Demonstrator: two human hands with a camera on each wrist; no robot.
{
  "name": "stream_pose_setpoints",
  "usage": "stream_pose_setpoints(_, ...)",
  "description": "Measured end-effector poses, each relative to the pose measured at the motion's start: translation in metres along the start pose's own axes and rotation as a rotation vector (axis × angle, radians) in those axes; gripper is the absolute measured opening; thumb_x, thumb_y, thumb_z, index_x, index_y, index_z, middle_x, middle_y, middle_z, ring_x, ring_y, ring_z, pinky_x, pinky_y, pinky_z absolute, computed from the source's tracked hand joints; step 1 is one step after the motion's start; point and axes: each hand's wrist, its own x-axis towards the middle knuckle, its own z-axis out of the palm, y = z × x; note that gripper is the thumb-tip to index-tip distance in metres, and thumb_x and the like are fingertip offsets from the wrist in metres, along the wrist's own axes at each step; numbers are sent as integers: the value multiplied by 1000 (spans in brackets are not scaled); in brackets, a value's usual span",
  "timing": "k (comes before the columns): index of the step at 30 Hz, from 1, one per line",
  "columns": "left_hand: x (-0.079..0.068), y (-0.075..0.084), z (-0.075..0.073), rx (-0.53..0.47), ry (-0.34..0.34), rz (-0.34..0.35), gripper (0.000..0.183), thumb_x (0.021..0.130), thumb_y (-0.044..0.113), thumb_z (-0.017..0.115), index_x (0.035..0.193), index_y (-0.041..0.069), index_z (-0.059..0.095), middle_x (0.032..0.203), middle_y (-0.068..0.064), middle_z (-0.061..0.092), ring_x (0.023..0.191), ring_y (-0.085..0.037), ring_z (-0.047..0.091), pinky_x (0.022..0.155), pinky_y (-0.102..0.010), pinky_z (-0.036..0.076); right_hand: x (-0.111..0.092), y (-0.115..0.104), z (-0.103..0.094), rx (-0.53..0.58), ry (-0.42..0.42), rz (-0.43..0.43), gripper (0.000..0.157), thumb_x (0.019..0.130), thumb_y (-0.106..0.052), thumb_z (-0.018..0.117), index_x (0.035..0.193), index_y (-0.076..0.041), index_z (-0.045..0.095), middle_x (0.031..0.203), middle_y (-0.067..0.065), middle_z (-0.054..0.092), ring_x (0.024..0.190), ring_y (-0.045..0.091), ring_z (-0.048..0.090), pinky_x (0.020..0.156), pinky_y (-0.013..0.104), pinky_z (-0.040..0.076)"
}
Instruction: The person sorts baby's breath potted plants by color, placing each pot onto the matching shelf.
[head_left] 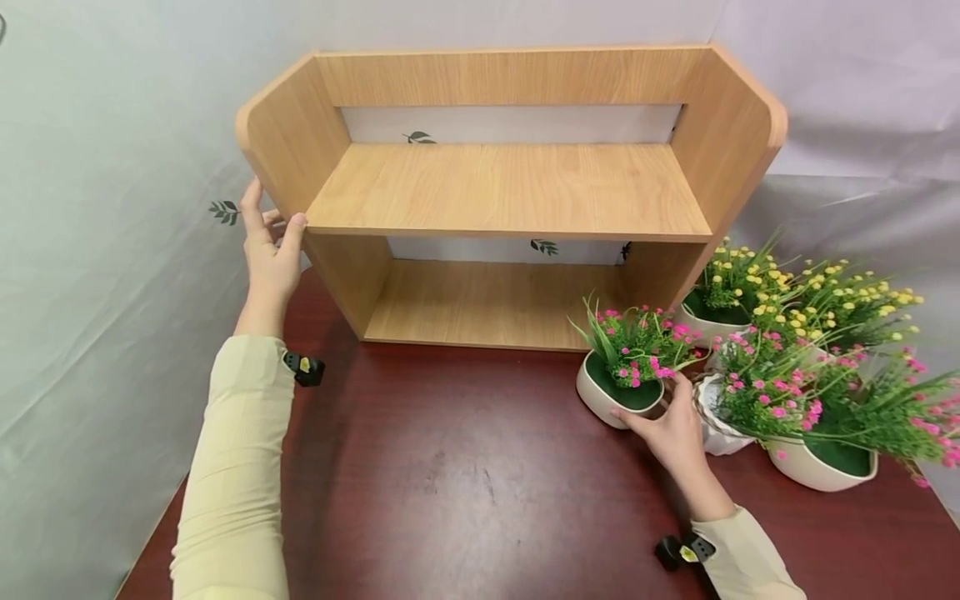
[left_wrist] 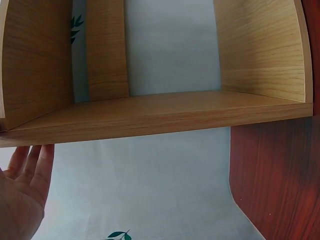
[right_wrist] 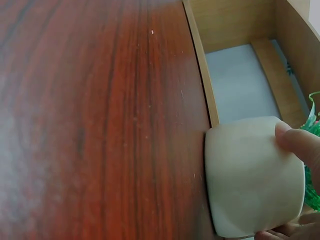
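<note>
My right hand [head_left: 672,425] grips the rim of a cream pot [head_left: 600,398] of pink artificial flowers [head_left: 637,346], just before the right end of the wooden shelf [head_left: 495,187]. In the right wrist view the thumb presses the wall of the pot [right_wrist: 252,175], and the other fingers are partly hidden behind it. The pot's base is at the tabletop, close to the shelf's lower front edge. My left hand [head_left: 272,254] touches the shelf's left side panel. Its straight fingers [left_wrist: 42,167] rest against the panel's outer face, with the thumb at the front edge.
Right of the shelf stand pots of yellow flowers [head_left: 840,296], a white pot [head_left: 720,425] with pink flowers and another cream pot [head_left: 821,468] with pink flowers. The shelf stands on a dark red wooden table [head_left: 465,467], before a pale leaf-patterned cloth [head_left: 112,208].
</note>
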Motion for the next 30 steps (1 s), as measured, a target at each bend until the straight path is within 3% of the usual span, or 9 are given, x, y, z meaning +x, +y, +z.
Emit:
stream_pose_setpoints(3, 0, 1, -1, 12, 1, -5, 56, 97, 26, 51, 146, 34, 25, 121, -17, 56, 110, -23, 56, 95, -26, 44, 2, -1, -2, -11, -32, 27, 90, 64, -9, 86, 134, 9, 33, 127, 31, 48, 114, 45, 53, 87, 11, 43)
stream_pose_setpoints(5, 0, 1, -1, 19, 1, -8, 56, 98, 26, 51, 146, 34, 24, 122, -17, 56, 110, -24, 56, 95, -26, 44, 2, -2, -3, -45, -51, 45, 90, 65, -13, 86, 135, 9, 34, 125, 32, 49, 114, 45, 53, 91, 32, 48)
stream_pose_setpoints(7, 0, 1, -1, 20, 2, -6, 56, 98, 25, 50, 147, 34, 24, 122, -17, 56, 110, -24, 56, 94, -26, 44, 2, -1, -4, -90, -63, 54, 89, 66, -18, 86, 134, 10, 36, 124, 32, 51, 114, 45, 52, 93, 52, 43)
stream_pose_setpoints(12, -1, 1, 0, 15, 4, 3, 56, 97, 25, 52, 147, 31, 25, 119, -14, 57, 107, -22, 57, 92, -26, 45, 1, 1, -6, -139, -78, 64, 86, 65, -24, 85, 131, 10, 41, 124, 31, 51, 116, 47, 47, 94, 57, 38)
stream_pose_setpoints(17, -2, 1, -1, 21, 1, 10, 57, 97, 26, 51, 147, 29, 24, 119, -14, 56, 107, -24, 57, 91, -26, 45, 1, 1, -4, -97, -67, 47, 84, 64, -22, 86, 130, 6, 43, 123, 28, 51, 115, 43, 47, 93, 53, 38)
stream_pose_setpoints(21, -2, 1, -1, 22, -1, 7, 57, 98, 26, 51, 147, 31, 24, 120, -16, 56, 108, -25, 57, 92, -26, 45, 0, -3, -3, -60, -50, 43, 81, 63, -20, 86, 129, 3, 45, 118, 25, 54, 109, 36, 49, 87, 43, 38)
stream_pose_setpoints(27, -1, -1, -1, 19, -1, 11, 57, 97, 26, 51, 147, 31, 25, 119, -16, 56, 108, -26, 57, 94, -30, 45, -2, -15, -6, 48, -58, 67, 77, 65, -12, 86, 129, 2, 45, 114, 20, 56, 91, 4, 51, 71, 7, 41)
stream_pose_setpoints(30, -1, -1, -1, 22, 0, 8, 57, 97, 27, 51, 147, 30, 24, 119, -16, 56, 109, -27, 57, 96, -32, 45, -2, -23, -10, 107, -80, 66, 77, 67, -9, 85, 131, 2, 43, 117, 20, 55, 84, -11, 48, 69, 2, 42)
